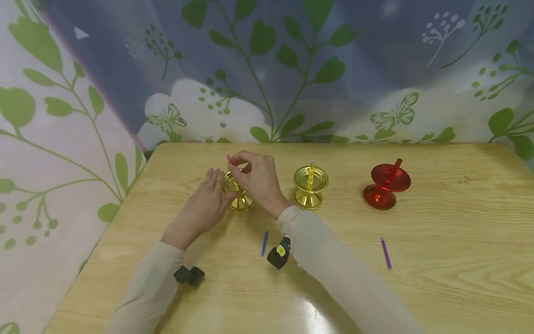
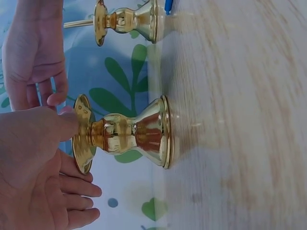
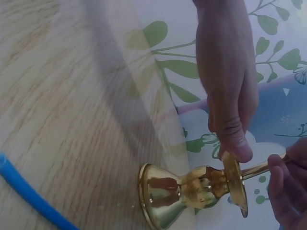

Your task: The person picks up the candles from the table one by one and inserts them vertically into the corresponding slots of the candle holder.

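Note:
In the head view, a gold candle holder [image 1: 242,202] stands upright on the table at the left, partly covered by both hands. My left hand [image 1: 196,211] holds the rim of its dish, thumb on the near side and the other fingers stretched along the left. At the upper end of the holder's thin tube [image 3: 256,170], my right hand [image 1: 260,178] pinches a small pink candle [image 1: 228,157]. Its tip shows above the fingertips; the lower part is hidden, so I cannot tell whether it sits in the tube.
A second gold candle holder [image 1: 308,198] stands just right of the hands, and a red one [image 1: 380,197] farther right. A blue candle [image 1: 264,243] lies near the right wrist, a purple candle [image 1: 386,253] to the right. A leaf-patterned backdrop [image 1: 267,93] rises behind the wooden table [image 1: 450,208].

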Motion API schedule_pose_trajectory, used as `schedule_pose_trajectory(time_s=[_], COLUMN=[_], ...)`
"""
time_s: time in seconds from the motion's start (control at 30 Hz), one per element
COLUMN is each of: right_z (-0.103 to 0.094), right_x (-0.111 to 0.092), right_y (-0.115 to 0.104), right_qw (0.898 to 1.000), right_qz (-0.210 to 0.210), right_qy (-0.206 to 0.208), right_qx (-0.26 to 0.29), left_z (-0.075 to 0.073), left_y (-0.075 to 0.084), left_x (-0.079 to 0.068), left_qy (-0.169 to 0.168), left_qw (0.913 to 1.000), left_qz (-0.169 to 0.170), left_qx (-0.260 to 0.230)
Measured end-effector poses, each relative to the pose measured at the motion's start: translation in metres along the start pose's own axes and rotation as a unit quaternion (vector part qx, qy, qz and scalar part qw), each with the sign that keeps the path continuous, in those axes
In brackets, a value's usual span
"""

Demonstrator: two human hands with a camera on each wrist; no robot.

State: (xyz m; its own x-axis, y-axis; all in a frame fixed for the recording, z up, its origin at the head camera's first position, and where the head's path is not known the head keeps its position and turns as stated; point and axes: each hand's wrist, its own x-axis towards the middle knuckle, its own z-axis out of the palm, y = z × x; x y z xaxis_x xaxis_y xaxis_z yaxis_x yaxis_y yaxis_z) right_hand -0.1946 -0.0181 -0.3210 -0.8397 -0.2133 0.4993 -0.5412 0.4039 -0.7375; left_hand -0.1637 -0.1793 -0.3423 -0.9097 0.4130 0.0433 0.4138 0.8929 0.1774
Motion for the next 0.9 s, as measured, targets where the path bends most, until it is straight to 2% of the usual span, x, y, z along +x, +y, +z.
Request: schedule_pose_trajectory(time_s=[0.1, 0.27, 0.37, 0.5, 0.73, 0.9], right_z=[-0.001, -0.006, -0.008, -0.010, -0.012, -0.013], right_x=[0.003, 0.006, 0.006, 0.005, 0.006, 0.010], right_y=[-0.001, -0.004, -0.005, -0.004, -0.005, -0.008], right_qw=[1.000, 0.993, 0.989, 0.991, 0.994, 0.996], right_qz=[0.013, 0.067, 0.087, 0.075, 0.041, 0.022], right_qy=[-0.005, -0.042, -0.064, -0.076, -0.070, -0.075], right_qx=[0.017, 0.091, 0.100, 0.075, 0.068, 0.030], left_z=[-0.002, -0.004, -0.005, -0.005, -0.004, -0.004], left_y=[0.000, 0.000, 0.001, 0.002, 0.001, 0.001], left_x=[0.000, 0.001, 0.001, 0.000, -0.001, -0.001], left_qy=[0.000, -0.004, -0.010, -0.015, -0.016, -0.015], left_qw=[1.0000, 1.0000, 0.9999, 0.9999, 0.9998, 0.9998], left_qz=[-0.001, -0.001, -0.005, -0.007, -0.009, -0.008], left_qx=[0.006, 0.007, 0.002, 0.000, -0.002, -0.005])
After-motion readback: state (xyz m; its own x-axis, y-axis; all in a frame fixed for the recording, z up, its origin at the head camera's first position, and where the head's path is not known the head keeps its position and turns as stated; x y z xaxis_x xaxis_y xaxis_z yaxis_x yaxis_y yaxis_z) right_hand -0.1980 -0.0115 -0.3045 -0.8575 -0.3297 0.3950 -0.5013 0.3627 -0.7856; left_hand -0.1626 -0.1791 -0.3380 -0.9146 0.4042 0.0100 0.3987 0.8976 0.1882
